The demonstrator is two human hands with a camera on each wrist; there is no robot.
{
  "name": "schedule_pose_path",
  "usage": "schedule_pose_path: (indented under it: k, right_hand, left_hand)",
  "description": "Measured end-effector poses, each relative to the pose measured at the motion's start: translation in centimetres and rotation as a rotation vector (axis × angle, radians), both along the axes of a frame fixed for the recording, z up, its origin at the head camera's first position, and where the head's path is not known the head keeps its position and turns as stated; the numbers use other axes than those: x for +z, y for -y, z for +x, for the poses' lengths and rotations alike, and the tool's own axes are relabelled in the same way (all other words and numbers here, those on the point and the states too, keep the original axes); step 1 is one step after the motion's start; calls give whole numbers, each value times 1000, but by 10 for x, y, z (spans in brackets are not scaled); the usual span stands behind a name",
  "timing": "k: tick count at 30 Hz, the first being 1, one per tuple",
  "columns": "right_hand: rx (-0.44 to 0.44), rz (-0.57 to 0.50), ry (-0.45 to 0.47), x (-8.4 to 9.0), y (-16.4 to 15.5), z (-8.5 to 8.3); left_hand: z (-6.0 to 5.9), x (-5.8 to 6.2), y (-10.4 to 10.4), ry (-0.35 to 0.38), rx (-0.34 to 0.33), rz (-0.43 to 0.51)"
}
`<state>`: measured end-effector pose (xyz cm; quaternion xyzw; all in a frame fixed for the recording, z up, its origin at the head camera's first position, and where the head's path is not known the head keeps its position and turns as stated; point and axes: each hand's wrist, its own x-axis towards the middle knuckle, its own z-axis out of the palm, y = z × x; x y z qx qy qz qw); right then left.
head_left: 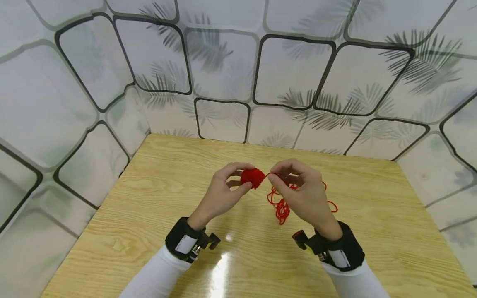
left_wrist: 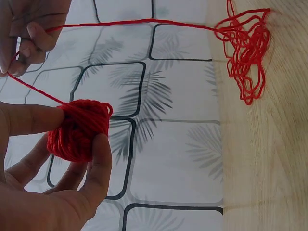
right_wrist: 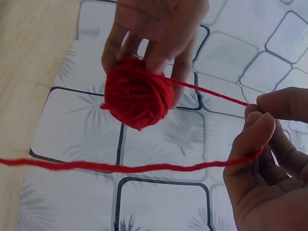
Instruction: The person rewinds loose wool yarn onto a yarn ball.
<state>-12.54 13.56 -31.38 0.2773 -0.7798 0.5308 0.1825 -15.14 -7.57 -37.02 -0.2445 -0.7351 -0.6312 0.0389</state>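
A small ball of red yarn [head_left: 252, 178] is held up over the table between the thumb and fingers of my left hand [head_left: 223, 188]. Wound strands cross its surface in the left wrist view, where the ball [left_wrist: 79, 132] faces the camera. My right hand [head_left: 303, 190] pinches the strand [right_wrist: 211, 92] a short way from the ball, and that stretch looks taut. From the right hand's curled fingers the yarn runs on to a loose, tangled heap of red yarn [left_wrist: 248, 53] on the tabletop. In the head view the right hand partly covers this heap.
The light wooden table [head_left: 167, 178] reaches back to a wall covering [head_left: 223, 120] with dark outlines and leaf prints. Loose yarn loops [head_left: 331, 206] lie right of the right hand. Each wrist wears a black strap with a small camera.
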Motion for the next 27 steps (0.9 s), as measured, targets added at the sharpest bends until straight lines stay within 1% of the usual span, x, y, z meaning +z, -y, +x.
schedule_pose_path:
  k: [3,5,9,12,15,17,19,21,23,25,27]
  right_hand:
    - [-31,-27,1,7,-6,-8]
    - [-50,-36,-5,9,-9,-14]
    - [-84,-53,-4,12,-13,-26]
    - [-95,-75,10,12,-14,-34]
    - [-74,-90,22,7,-15,-41]
    - [-39,-100,41,2,-15,-45]
    - [8,-113,77,-4,-14,-48]
    - [47,-117,113,-12,-13,-49]
    - [80,-112,139,-19,-11,-48]
    - [108,-107,145,-27,-9,-46]
    - [118,-107,138,-34,-5,-41]
  left_hand:
    - [2,0,1,30,-91,-7]
    - [3,1,2,50,-159,8]
    - [6,3,3,89,-278,73]
    - [10,7,4,126,-354,146]
    - [15,11,6,166,-431,229]
    - [16,14,8,182,-482,288]
    - [17,16,9,183,-524,348]
    - [18,19,11,163,-554,407]
    - [17,23,11,130,-558,462]
    - [16,27,12,106,-535,521]
    - [15,30,11,98,-478,586]
